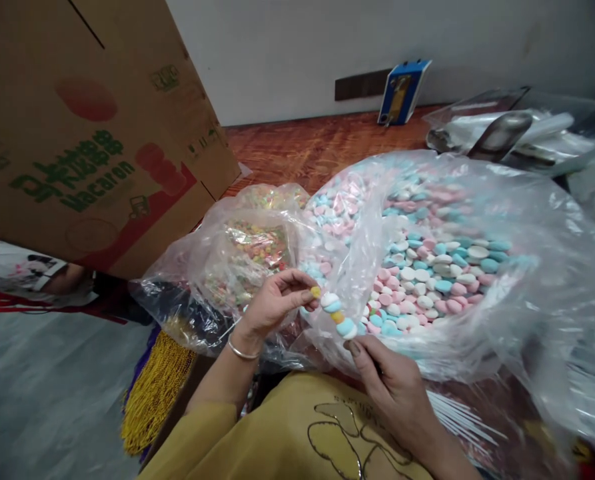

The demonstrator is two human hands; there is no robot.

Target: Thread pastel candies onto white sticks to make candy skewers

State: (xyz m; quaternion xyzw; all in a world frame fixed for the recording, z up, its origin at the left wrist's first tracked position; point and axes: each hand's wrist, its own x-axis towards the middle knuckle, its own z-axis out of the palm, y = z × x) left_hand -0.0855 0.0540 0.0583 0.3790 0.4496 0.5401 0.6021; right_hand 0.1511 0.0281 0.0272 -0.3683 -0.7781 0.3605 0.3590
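My right hand [394, 380] grips the lower end of a candy skewer [338, 316], with blue and white candies and a yellow piece stacked on it. Between the thumb and fingertip of my left hand [280, 300] is a small yellow candy [316, 292], right by the skewer's upper end. Whether that candy touches the skewer I cannot tell. Behind my hands, a big clear plastic bag [542, 300] lies open around many pink, white and blue candies [427, 273]. A smaller plastic bag [192, 260] of small multicoloured candies [260, 243] lies behind my left hand.
A tall cardboard box [142, 120] stands at the left. White sticks [462, 420] lie beside my right forearm. A blue device [404, 92] stands by the wall, and a metal scoop [502, 133] rests behind the big bag. A yellow fringe [157, 393] hangs at the table's left edge.
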